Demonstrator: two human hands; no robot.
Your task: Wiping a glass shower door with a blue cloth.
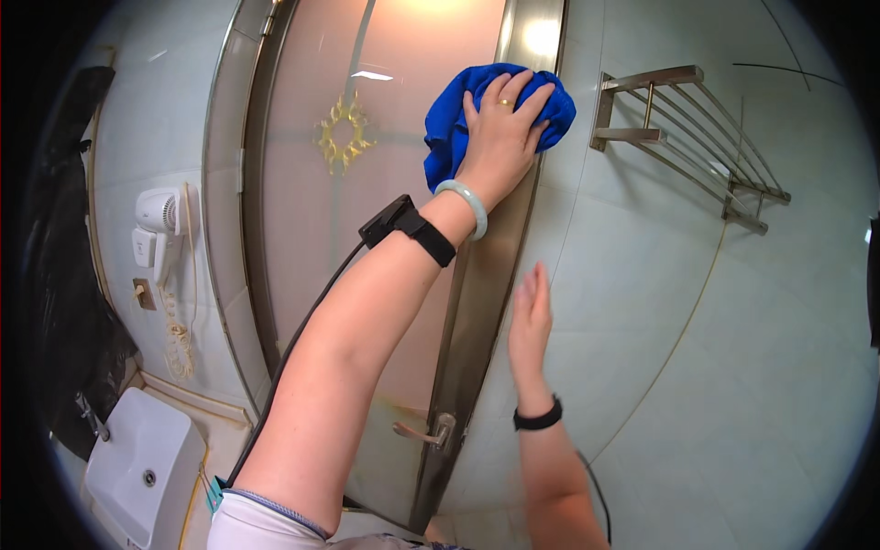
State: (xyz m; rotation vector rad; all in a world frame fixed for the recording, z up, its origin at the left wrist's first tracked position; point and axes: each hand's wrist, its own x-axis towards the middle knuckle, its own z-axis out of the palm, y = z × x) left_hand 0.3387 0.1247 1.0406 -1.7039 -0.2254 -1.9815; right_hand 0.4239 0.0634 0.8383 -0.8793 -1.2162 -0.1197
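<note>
My left hand [505, 130], with a ring on one finger and a pale bangle at the wrist, presses a bunched blue cloth [447, 130] against the upper metal frame of a frosted glass door [405, 172]. Its fingers are spread over the cloth. Lower down and to the right, my right hand [533, 316] is raised beside the door frame with its fingers straight and close together, holding nothing that shows. Whether it touches the tiled wall I cannot tell. The door's lever handle [430, 434] is below, between my two forearms.
A metal towel rack [687, 130] juts from the tiled wall at the upper right. On the left wall hangs a white hair dryer [161, 213] with a coiled cord. A white washbasin [137, 467] with a tap [91, 416] stands at the lower left. Black cables run along both arms.
</note>
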